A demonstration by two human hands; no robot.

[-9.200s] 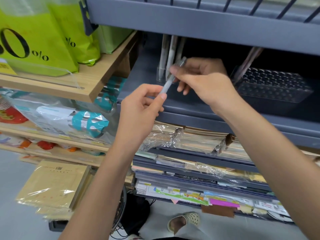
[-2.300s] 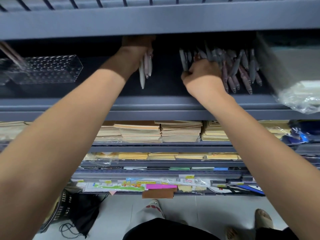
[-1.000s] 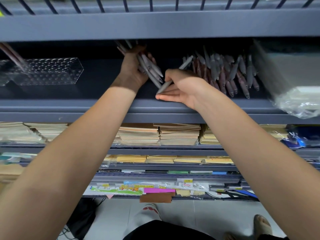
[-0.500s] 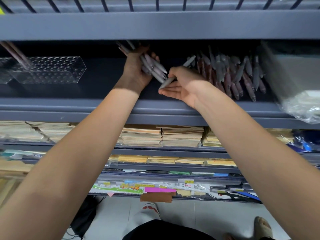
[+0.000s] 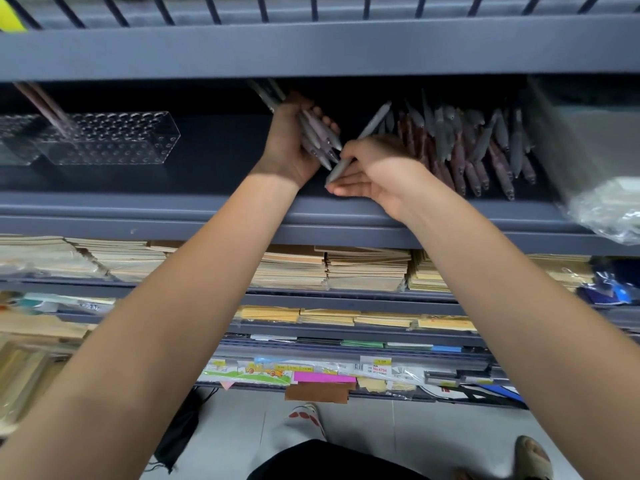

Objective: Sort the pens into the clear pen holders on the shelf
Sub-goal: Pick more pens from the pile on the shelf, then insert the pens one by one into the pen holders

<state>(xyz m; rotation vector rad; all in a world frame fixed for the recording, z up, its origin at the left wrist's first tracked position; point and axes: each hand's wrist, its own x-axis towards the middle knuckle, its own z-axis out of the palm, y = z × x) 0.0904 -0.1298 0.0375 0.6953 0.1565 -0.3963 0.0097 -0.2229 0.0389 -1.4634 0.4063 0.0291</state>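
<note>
A grey metal shelf (image 5: 173, 206) fills the view, its front lip running across the middle, with a barred upper shelf (image 5: 311, 46) above it. Below sit lower tiers holding stacks of tan notebooks (image 5: 367, 268) and, lower still, flat packs of coloured paper (image 5: 323, 376). At the far right of the grey shelf a clear plastic bag (image 5: 606, 213) bulges over the lip, blurred.

On the left of the shelf stands a clear pen holder (image 5: 104, 140), a box with a top full of round holes; a few thin sticks or pens (image 5: 41, 102) lean out of its left end, too blurred to tell which. On the right a loose heap of pens (image 5: 485, 150), grey and dark red, lies fanned on the shelf floor with tips toward the front lip.

Both bare arms reach up into the shelf between the holder and the heap. The left hand (image 5: 287, 147) is curled around a bundle of pens (image 5: 318, 136), fingers wrapped tight, the tips pointing down to the right. The right hand (image 5: 377, 171) sits just beside it, thumb and forefinger pinching a single grey pen (image 5: 367, 133) near its lower end, the other fingers stretched flat beneath. That pen slants up to the right, its lower tip touching or nearly touching the bundle.
</note>
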